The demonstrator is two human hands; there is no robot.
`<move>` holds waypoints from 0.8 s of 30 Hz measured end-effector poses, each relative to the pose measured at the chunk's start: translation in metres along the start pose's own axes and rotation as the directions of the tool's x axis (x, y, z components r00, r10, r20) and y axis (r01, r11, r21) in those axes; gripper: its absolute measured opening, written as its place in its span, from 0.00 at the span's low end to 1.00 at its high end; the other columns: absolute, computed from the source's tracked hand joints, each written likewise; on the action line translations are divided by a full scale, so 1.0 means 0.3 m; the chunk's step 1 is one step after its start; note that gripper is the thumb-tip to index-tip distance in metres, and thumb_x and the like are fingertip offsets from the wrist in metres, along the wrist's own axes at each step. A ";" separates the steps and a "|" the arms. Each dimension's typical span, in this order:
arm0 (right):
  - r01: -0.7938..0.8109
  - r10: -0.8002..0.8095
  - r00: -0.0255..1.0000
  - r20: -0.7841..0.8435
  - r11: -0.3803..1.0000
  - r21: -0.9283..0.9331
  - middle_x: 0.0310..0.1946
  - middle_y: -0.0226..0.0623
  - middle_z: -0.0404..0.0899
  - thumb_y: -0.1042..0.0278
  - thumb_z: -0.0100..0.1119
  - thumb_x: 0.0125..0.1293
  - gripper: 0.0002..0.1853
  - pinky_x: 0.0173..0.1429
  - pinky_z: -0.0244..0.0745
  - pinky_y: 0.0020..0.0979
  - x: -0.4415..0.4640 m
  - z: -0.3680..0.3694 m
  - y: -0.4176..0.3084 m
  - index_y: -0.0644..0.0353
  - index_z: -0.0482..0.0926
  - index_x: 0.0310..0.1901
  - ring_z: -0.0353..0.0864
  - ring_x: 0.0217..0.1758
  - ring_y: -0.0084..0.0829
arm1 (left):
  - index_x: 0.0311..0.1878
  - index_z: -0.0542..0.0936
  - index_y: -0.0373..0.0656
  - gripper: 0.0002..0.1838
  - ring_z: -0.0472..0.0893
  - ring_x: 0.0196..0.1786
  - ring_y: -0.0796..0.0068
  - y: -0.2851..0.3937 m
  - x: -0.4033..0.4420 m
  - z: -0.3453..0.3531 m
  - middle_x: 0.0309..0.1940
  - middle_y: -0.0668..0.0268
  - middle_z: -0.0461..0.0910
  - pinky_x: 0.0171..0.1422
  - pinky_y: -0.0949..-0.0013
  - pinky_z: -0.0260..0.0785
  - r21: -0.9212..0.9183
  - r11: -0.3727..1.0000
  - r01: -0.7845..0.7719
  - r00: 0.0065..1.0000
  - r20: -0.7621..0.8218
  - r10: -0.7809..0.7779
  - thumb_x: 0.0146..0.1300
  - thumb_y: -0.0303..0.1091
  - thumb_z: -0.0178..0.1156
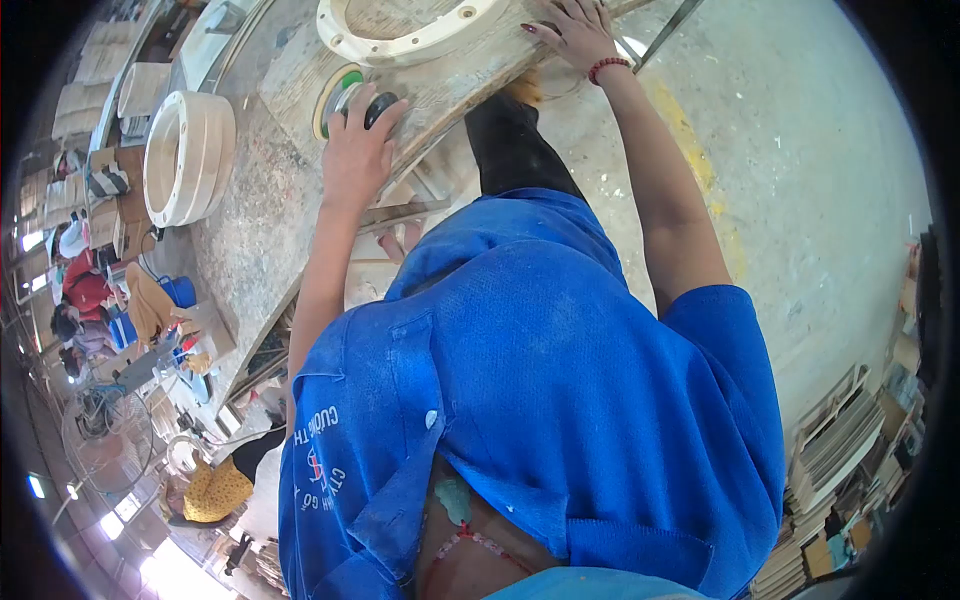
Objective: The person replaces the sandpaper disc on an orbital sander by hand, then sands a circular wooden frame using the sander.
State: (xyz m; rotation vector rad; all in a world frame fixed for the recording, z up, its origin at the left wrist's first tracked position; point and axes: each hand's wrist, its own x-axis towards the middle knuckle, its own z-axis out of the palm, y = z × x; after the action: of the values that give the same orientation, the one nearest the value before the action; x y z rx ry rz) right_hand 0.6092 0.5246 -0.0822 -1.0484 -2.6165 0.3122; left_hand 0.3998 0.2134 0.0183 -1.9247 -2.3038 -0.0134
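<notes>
My left hand (358, 160) is wrapped over what looks like a round sander, with a green-and-tan disc (327, 102) and a black knob (381, 108) between my fingers. Its underside is hidden. The tool rests on the worn wooden workbench (262, 190), just below a pale wooden ring (400, 50) with holes around its rim. The top frame edge cuts the ring off. My right hand (577, 36), with a red bead bracelet at the wrist, lies with spread fingers at the bench's edge, close to the ring's right side. It holds nothing that I can see.
A second thick pale ring (190, 158) stands on the bench at the left. Further left are cardboard boxes (120, 200), a fan (108, 430) and people at work. Stacked boards (840, 440) stand at the lower right. A metal bar (668, 32) juts out near my right hand.
</notes>
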 end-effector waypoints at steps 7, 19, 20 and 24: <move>0.009 -0.008 0.998 -0.056 1.000 0.016 0.80 0.40 0.52 0.31 0.47 0.70 0.36 0.82 0.32 0.55 0.006 0.037 0.018 0.39 0.66 0.74 0.42 0.84 0.45 | 0.65 0.76 0.70 0.35 0.72 0.53 0.52 0.006 0.000 -0.006 0.72 0.68 0.65 0.58 0.56 0.75 -0.042 0.999 0.009 1.000 -0.007 -0.009 0.53 0.29 0.68; -0.019 0.018 0.999 0.033 1.000 0.008 0.81 0.38 0.48 0.31 0.43 0.72 0.36 0.83 0.28 0.56 -0.010 -0.003 -0.010 0.39 0.63 0.76 0.37 0.85 0.44 | 0.70 0.71 0.66 0.38 0.75 0.55 0.54 0.011 -0.051 -0.040 0.72 0.65 0.65 0.60 0.56 0.73 -0.141 0.990 0.016 0.997 -0.074 -0.026 0.56 0.27 0.67; -0.035 0.033 0.998 0.059 0.999 0.021 0.82 0.37 0.47 0.30 0.43 0.72 0.37 0.83 0.27 0.56 -0.003 -0.024 -0.019 0.39 0.62 0.76 0.36 0.85 0.44 | 0.71 0.71 0.65 0.38 0.75 0.56 0.54 0.011 -0.067 -0.046 0.72 0.64 0.66 0.61 0.55 0.72 -0.157 0.988 0.016 0.994 -0.103 -0.033 0.56 0.27 0.67; 0.056 -0.079 0.988 -0.130 0.983 -0.174 0.80 0.35 0.54 0.31 0.44 0.71 0.33 0.82 0.35 0.57 0.022 0.069 0.057 0.30 0.63 0.75 0.46 0.83 0.43 | 0.71 0.71 0.60 0.37 0.74 0.60 0.53 -0.033 -0.137 -0.038 0.71 0.62 0.68 0.64 0.54 0.70 -0.153 0.987 0.051 0.981 -0.178 -0.079 0.57 0.28 0.66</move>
State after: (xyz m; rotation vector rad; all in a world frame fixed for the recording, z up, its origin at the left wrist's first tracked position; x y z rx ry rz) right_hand 0.6080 0.5395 -0.1055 -0.9923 -2.5833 0.0014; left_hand 0.3983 0.1702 0.0258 -1.8245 -2.2982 -0.3638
